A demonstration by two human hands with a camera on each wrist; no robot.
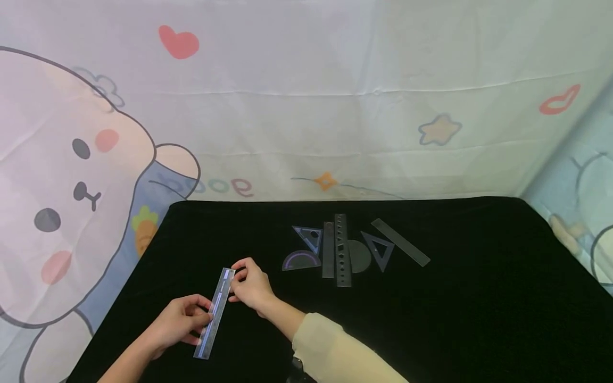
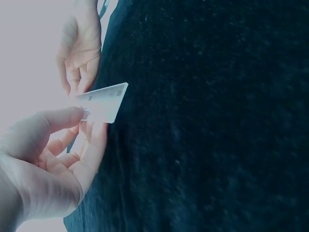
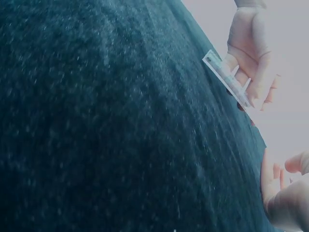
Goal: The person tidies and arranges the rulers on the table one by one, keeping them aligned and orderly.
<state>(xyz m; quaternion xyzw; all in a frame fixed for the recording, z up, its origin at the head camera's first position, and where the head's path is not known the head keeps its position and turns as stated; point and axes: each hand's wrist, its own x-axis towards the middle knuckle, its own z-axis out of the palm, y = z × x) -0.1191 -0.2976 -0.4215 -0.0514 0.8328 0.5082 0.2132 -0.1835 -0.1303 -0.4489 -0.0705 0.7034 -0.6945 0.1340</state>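
1. Principally, we see a clear ruler (image 1: 214, 314) slanting between two hands, left of the stencil ruler (image 1: 342, 255) and nearer the person.
2. We find the left hand (image 1: 181, 322) well left of the stencil ruler, its thumb and fingers pinching the clear ruler near the middle.
3. We note the right hand (image 1: 253, 286), also left of the stencil ruler but nearer to it, fingertips at the clear ruler's far end; whether they grip or merely touch, we cannot tell.
4. Left of the stencil ruler we observe a narrow ruler (image 1: 328, 252) just beside it, then a blue-edged triangle (image 1: 306, 232) and a protractor (image 1: 300, 260).
5. Right of the stencil ruler we identify a disc (image 1: 361, 257), a hollow triangle (image 1: 374, 250) and, farthest, a slanting ruler (image 1: 401, 242).
6. Beneath the stencil ruler we see black cloth (image 1: 455, 319).
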